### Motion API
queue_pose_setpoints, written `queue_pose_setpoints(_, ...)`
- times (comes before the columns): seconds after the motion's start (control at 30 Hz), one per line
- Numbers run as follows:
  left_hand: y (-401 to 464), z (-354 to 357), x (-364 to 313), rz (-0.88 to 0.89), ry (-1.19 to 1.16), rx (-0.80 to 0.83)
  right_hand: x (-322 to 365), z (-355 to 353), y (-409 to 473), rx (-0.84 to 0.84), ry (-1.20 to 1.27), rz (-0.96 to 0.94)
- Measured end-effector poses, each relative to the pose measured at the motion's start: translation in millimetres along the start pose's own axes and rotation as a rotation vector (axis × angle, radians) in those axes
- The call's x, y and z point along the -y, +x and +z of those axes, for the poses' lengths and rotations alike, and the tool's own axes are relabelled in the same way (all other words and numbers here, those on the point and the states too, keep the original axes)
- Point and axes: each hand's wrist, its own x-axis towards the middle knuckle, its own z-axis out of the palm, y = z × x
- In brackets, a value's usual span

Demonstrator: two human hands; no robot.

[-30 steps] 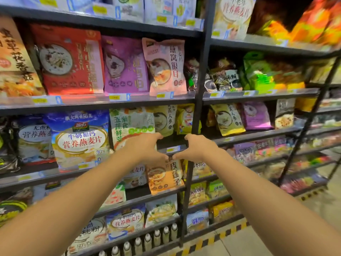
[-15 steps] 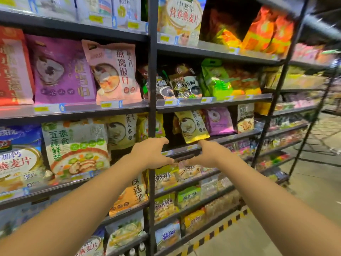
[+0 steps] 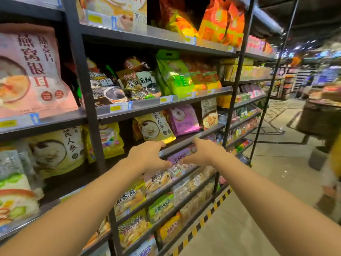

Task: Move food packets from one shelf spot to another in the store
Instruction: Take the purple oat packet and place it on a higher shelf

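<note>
- Both hands were empty: the left hand (image 3: 149,156) and the right hand (image 3: 203,152) reached forward at centre frame, fingers spread and loosely curled, gripping nothing.
- Between and just beyond them, a glossy purple packet (image 3: 181,156) lay on a sloped shelf, partly hidden by the right hand; whether the fingertips touched it could not be told.
- Just above the hands stood a flat, shiny yellow packet (image 3: 156,129), its long axis upright and tilted, top leaning left, printed face toward the camera.
- Right of it, a matte pink-purple packet (image 3: 182,120) leaned the same way.
- The dark metal shelf edge (image 3: 186,140) ran from lower left up toward the right.
- Higher, at centre frame, sat crinkled black-and-gold packets (image 3: 140,84) beside bright green packets (image 3: 175,78).
- In the upper left, a large, smooth pink packet (image 3: 31,71) stood upright.
</note>
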Motion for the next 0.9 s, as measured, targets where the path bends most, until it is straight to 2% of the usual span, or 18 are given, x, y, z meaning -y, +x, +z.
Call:
queue_pose_setpoints(0.5,231.0,30.7,6.3,0.146,0.014,0.037,-58.9,-18.4,174.2,-0.014,0.038,0.207)
queue_pose_setpoints(0.7,302.5,51.8,-13.5,0.115,0.026,0.048,-112.7,-24.7,242.2,-0.024,0.009,0.165)
queue_pose_setpoints(0.9,368.9,72.6,-45.7,0.003,0.026,0.058,-172.2,-45.7,318.1,-0.021,0.018,0.065)
